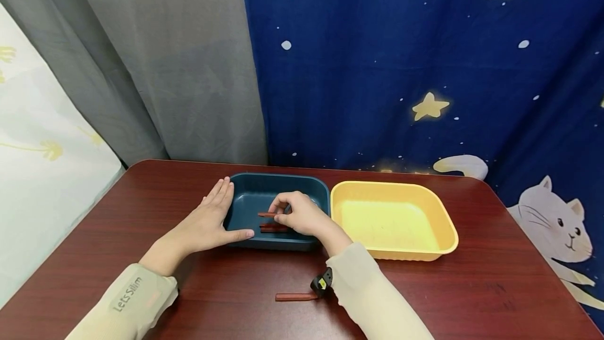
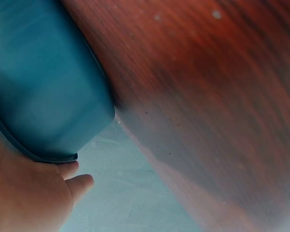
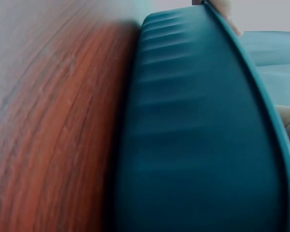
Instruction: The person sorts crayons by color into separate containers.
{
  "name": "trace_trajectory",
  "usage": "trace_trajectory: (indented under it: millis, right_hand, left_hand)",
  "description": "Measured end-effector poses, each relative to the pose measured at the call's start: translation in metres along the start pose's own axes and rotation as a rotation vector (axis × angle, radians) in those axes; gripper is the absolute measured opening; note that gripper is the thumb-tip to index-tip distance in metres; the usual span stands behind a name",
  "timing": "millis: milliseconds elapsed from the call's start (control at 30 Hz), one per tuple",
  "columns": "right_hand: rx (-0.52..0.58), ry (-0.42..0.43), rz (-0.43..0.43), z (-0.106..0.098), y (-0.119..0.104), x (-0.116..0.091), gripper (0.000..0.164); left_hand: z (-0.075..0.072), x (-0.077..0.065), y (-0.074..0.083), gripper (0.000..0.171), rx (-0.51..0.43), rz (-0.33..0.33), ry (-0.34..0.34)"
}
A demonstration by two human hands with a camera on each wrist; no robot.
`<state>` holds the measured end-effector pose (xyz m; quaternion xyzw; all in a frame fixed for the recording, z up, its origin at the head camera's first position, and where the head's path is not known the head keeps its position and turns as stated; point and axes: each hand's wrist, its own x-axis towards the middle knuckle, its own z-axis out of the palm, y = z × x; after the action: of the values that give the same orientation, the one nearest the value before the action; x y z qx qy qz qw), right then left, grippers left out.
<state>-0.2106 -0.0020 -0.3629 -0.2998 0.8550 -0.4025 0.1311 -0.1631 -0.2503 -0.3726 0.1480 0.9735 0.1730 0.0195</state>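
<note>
A dark blue plastic bin stands on the table, with its outer wall filling much of both wrist views. My left hand rests with straight fingers along the bin's left rim, the thumb over the front left corner. Inside the bin, my right hand pinches the right end of a thin reddish-brown stick between thumb and fingers. More sticks of the same kind lie on the bin floor just in front of it. Another reddish-brown stick lies on the table, its right end near my right wrist camera.
Close against the blue bin's right side stands a yellow bin with nothing in it. The dark red wooden table ends at the back before grey and blue curtains.
</note>
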Motion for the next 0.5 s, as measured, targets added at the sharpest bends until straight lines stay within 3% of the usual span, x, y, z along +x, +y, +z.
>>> trace_trajectory:
  millis: [500]
  right_hand:
    - [-0.08, 0.028, 0.126, 0.014, 0.008, 0.015, 0.009]
  left_hand:
    - [0.001, 0.0, 0.001, 0.127, 0.001, -0.013, -0.006]
